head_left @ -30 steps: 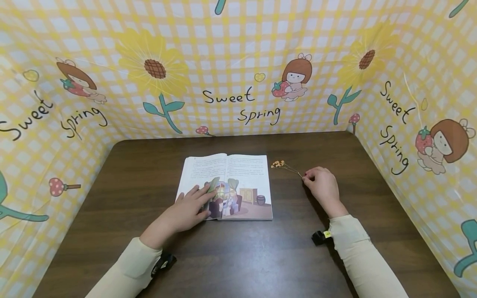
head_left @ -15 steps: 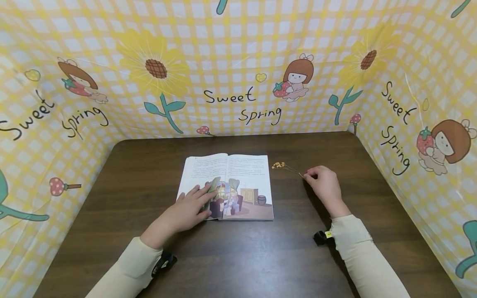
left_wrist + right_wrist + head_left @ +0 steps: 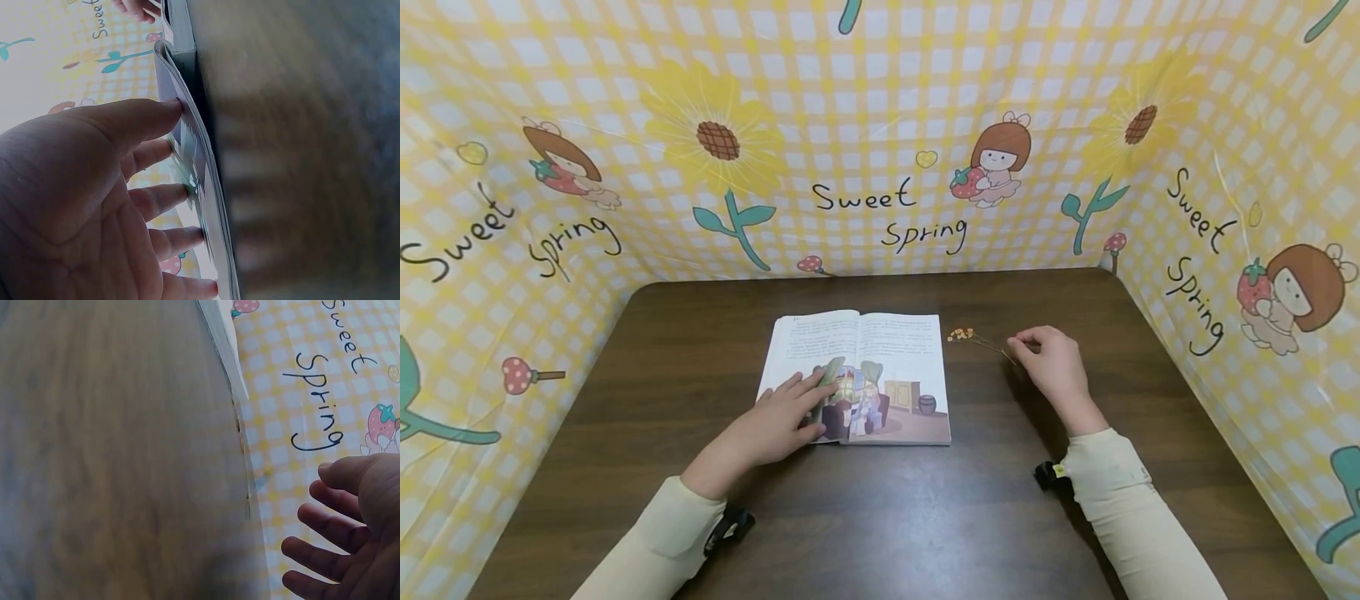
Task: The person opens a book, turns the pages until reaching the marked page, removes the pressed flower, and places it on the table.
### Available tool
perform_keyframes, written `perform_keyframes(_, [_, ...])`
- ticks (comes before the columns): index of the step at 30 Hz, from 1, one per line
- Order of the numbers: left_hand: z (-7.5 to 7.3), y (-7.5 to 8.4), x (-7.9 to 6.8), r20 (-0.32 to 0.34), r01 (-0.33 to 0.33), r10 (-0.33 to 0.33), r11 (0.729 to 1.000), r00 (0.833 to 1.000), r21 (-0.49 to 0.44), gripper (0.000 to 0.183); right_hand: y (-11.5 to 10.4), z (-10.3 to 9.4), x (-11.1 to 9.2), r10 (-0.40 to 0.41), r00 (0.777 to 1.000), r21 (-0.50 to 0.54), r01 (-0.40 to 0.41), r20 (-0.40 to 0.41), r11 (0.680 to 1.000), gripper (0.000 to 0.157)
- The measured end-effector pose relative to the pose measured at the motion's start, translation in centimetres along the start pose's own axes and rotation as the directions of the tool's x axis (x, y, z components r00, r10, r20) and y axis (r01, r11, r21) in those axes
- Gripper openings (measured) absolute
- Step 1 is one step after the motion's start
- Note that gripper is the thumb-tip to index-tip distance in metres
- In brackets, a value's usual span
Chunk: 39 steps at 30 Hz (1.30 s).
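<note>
An open illustrated book (image 3: 901, 335) lies on the dark wooden table, text above and a room picture below. My left hand (image 3: 775, 429) rests spread on its left page, and the left wrist view shows the fingertips (image 3: 178, 192) pressing that page. Just right of the book lies a sprig of small dried orange flowers (image 3: 961, 335) with thin stems. My right hand (image 3: 1054, 367) hovers beside the stem ends. In the right wrist view the right hand (image 3: 350, 531) has loosely bent fingers with nothing between them, apart from the sprig (image 3: 240, 434) on the table.
A yellow checked cloth (image 3: 865, 100) printed with flowers and "Sweet Spring" stands as a wall around the back and sides of the table (image 3: 880, 533). A black wrist camera (image 3: 1047, 475) hangs by the right cuff, another camera (image 3: 730, 530) by the left.
My right hand, which pinched the stems of the dried flower sprig, has let go and lifted slightly away. The sprig stays beside the book, and my left hand keeps its place.
</note>
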<state>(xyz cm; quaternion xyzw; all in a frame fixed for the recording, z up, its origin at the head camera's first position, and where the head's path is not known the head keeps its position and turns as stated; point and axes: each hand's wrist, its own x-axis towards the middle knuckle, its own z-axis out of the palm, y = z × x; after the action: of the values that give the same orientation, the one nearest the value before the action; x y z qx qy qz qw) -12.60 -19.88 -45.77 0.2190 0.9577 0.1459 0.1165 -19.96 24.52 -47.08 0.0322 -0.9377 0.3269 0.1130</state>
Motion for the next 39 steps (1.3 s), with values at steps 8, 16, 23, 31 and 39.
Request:
perform_keyframes(8, [-0.3, -0.3, -0.1, 0.015, -0.022, 0.023, 0.999, 1.000, -0.026, 0.065, -1.8, -0.1, -0.1, -0.014, 0.997, 0.061, 0.010, 0.074, 0.998, 0.029])
perform_keyframes(16, [-0.8, -0.7, -0.3, 0.020, -0.071, 0.072, 0.996, 0.997, -0.045, 0.072, -4.9, -0.3, -0.7, -0.140, 0.976, 0.214, 0.103, 0.168, 0.971, 0.025])
perform_keyframes(23, [-0.7, -0.6, -0.3, 0.034, -0.062, 0.063, 0.997, 0.997, -0.037, 0.093, -7.3, 0.6, -1.7, -0.306, 0.929, 0.187, 0.269, 0.210, 0.945, 0.020])
perform_keyframes(31, [-0.2, -0.6, -0.2, 0.015, -0.054, 0.054, 0.998, 0.998, 0.013, 0.094, -8.2, 2.3, -2.5, -0.357, 0.875, 0.050, 0.361, 0.327, 0.931, 0.028])
perform_keyframes(39, [-0.6, -0.3, -0.4, 0.000, -0.061, 0.061, 0.997, 0.998, 0.052, 0.089, -7.9, 3.4, -2.6, -0.409, 0.820, 0.019, 0.438, 0.400, 0.899, 0.033])
